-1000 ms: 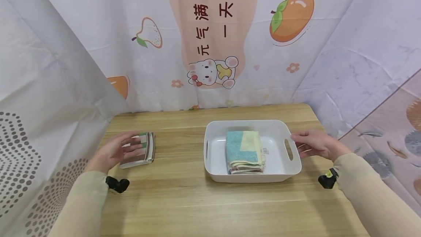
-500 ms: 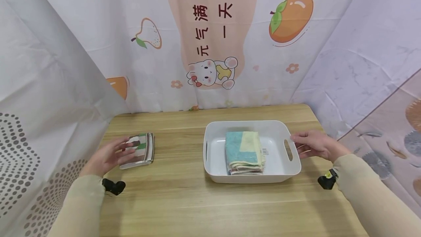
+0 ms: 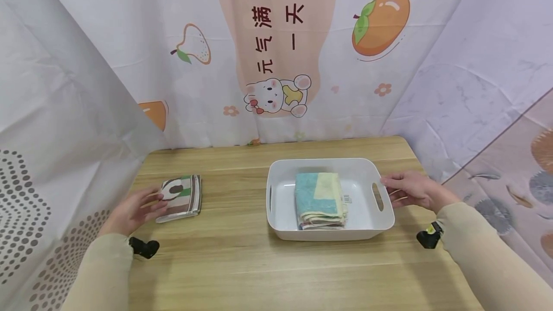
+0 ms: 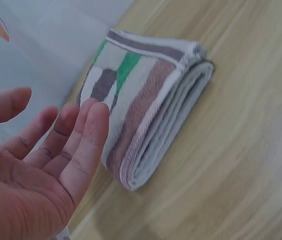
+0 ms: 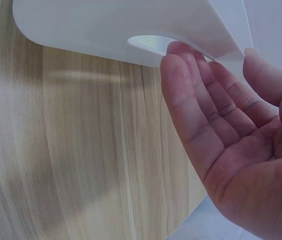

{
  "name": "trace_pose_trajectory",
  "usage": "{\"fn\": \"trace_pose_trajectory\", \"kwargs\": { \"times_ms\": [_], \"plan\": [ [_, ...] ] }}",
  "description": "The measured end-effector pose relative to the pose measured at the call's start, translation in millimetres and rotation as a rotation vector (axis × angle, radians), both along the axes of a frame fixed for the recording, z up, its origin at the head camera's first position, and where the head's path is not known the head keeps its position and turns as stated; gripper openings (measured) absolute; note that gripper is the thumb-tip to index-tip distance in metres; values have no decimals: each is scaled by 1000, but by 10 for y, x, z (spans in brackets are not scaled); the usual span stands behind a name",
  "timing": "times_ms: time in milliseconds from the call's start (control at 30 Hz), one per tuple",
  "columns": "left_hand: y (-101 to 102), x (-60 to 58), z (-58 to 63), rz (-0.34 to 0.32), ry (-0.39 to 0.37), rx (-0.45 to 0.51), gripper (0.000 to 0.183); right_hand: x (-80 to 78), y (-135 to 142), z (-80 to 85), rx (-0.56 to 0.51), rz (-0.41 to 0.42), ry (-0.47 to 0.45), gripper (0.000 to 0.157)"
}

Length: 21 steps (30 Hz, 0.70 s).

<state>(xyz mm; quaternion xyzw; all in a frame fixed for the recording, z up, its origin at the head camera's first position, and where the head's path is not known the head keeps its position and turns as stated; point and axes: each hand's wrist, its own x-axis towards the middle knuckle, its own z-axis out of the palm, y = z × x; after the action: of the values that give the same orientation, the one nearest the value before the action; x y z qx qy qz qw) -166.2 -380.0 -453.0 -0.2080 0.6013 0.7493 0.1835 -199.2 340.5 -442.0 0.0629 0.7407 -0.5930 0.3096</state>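
Note:
A folded towel (image 3: 183, 198) with brown, white and green patterning lies on the table's left side. My left hand (image 3: 134, 210) hovers at its left edge, palm inward and fingers loosely bent, holding nothing; the left wrist view shows the towel's thick folded layers (image 4: 166, 125) beyond the fingertips. Right of centre stands a white plastic basket (image 3: 330, 235) with oval handle holes. Inside it is a stack of folded towels (image 3: 319, 196), a blue and pale yellow one on top. My right hand (image 3: 410, 190) touches the basket's right end, thumb at the rim, fairly straight fingers by the handle hole.
The wooden table (image 3: 233, 272) carries the basket and the lone towel, with bare wood between them. A printed white curtain (image 3: 186, 109) hangs behind the far edge, and more sheets flank both sides.
My left hand has drawn back leftward and down from above the patterned towel, uncovering more of it. The towel stays in place. My right hand and the basket have not visibly moved.

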Motion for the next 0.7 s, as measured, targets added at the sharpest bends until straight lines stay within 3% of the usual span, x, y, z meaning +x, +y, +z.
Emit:
{"fn": "trace_pose_trajectory", "kwargs": {
  "times_ms": [367, 533, 600, 700],
  "plan": [
    [-106, 67, -95, 106, -36, 18, 31, -9, 4, -13, 14, 7, 4, 44],
    [-109, 80, -101, 124, -50, -18, 60, -9, 8, -15, 19, 11, 4, 44],
    [-103, 84, -98, 136, -54, -29, 64, -9, 7, -12, 17, 11, 4, 44],
    [-94, 99, -98, 148, -52, -34, 50, -10, 3, -11, 15, 7, 2, 45]
  ]
}}
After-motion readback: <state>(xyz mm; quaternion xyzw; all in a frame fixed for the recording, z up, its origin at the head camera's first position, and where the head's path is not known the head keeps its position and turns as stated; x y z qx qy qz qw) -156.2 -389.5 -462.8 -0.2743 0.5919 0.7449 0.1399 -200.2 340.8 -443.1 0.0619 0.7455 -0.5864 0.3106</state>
